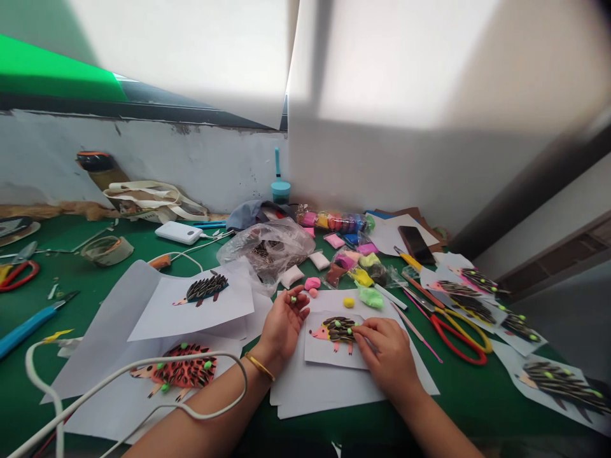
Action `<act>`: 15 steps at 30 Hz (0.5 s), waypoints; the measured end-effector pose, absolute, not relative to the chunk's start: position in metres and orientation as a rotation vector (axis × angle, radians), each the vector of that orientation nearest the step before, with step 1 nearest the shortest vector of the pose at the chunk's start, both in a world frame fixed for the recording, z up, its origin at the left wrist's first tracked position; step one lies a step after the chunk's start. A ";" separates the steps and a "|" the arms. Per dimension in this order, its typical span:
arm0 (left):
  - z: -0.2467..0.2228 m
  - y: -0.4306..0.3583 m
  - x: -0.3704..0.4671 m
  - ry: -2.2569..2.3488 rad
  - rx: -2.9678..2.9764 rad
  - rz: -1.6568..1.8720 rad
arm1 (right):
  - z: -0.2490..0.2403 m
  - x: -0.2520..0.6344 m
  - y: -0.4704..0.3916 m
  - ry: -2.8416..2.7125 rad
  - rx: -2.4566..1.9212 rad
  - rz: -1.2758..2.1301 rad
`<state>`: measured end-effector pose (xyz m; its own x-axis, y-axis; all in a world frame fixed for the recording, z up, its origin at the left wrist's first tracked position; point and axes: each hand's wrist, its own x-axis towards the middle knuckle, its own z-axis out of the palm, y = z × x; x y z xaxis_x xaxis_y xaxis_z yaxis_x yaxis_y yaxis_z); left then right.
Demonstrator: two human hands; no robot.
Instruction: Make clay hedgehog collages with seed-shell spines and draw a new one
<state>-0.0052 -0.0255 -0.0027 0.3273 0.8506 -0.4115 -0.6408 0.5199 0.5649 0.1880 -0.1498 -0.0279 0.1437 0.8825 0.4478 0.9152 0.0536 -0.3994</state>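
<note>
A paper hedgehog picture point(337, 359) lies on a stack of white sheets in front of me. The hedgehog has a pink clay face and legs, a yellow edge, and dark striped seeds for spines, with green dots on them. My right hand point(389, 356) rests at the picture's right side, its thumb and forefinger pinched at a small green clay ball point(350, 331) on the seeds. Turned palm up beside the picture, my left hand point(285, 321) holds a small green clay piece point(293, 299) in its curled fingers.
Yellow clay point(349, 303), pink clay point(312, 283) and a green clay bag point(370, 296) sit behind the picture. A plastic bag of seeds point(267, 251) lies farther back. Scissors point(458, 327) and finished hedgehogs point(563, 385) are right. A white cable point(143, 366) crosses my left forearm.
</note>
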 end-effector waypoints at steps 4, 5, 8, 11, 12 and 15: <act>-0.003 -0.027 -0.004 0.780 0.405 0.990 | -0.028 0.190 -0.150 -1.715 -1.782 -0.093; -0.003 -0.028 -0.004 0.782 0.434 0.979 | -0.028 0.190 -0.150 -1.706 -1.774 -0.091; -0.003 -0.031 -0.005 0.791 0.513 0.947 | -0.027 0.193 -0.150 -1.669 -1.741 -0.067; -0.004 -0.032 -0.006 0.791 0.578 0.912 | -0.027 0.197 -0.150 -1.615 -1.710 -0.038; -0.005 -0.033 -0.006 0.777 0.599 0.904 | -0.027 0.199 -0.150 -1.599 -1.708 -0.026; -0.007 -0.034 -0.007 0.721 0.666 0.935 | -0.026 0.201 -0.149 -1.564 -1.721 0.002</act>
